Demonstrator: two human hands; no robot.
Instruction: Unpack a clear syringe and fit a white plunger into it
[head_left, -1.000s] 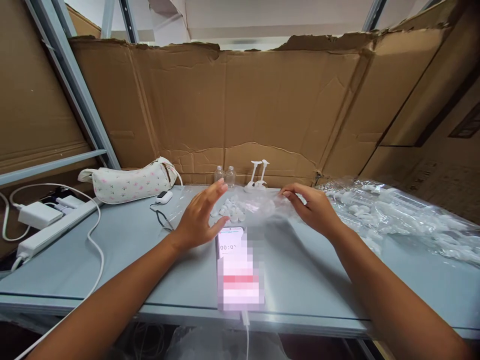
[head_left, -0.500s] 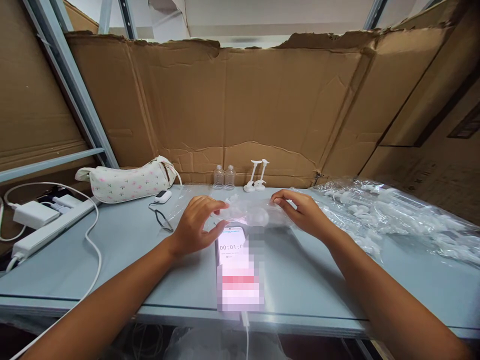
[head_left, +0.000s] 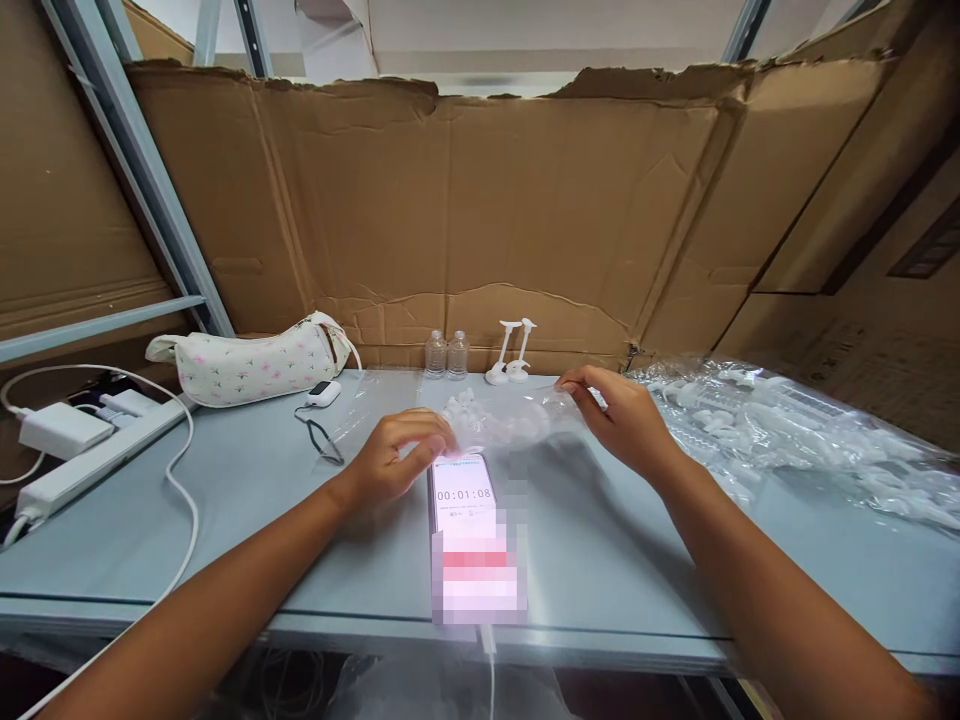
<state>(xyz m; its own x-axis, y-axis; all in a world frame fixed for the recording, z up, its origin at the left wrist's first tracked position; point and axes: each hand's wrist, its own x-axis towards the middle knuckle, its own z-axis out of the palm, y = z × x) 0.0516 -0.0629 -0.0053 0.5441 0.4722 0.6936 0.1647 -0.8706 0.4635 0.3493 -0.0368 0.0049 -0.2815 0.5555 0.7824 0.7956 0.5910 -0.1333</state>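
A clear plastic bag [head_left: 510, 425] with small white pieces in it lies in front of me, just beyond a lit phone [head_left: 461, 510]. The phone shows a running timer. Over the phone's top edge, my left hand [head_left: 401, 455] has its thumb and fingers brought together at the bag's near left side. My right hand [head_left: 619, 415] pinches the bag's right end between thumb and fingertips and holds it slightly raised. Behind the bag stand two clear little bottles [head_left: 447, 355] and two white plastic stands [head_left: 510, 352].
A large clear bag of white parts [head_left: 780, 430] lies at right. On the left are a floral pouch [head_left: 259, 362], a small white device with a dark strap [head_left: 324, 393] and a power strip [head_left: 97, 470] with cables. Cardboard [head_left: 465, 200] walls the table's back.
My left thumb and fingers, apart before, have come together at the bag. My right hand has shifted a little to the right with the bag's end.
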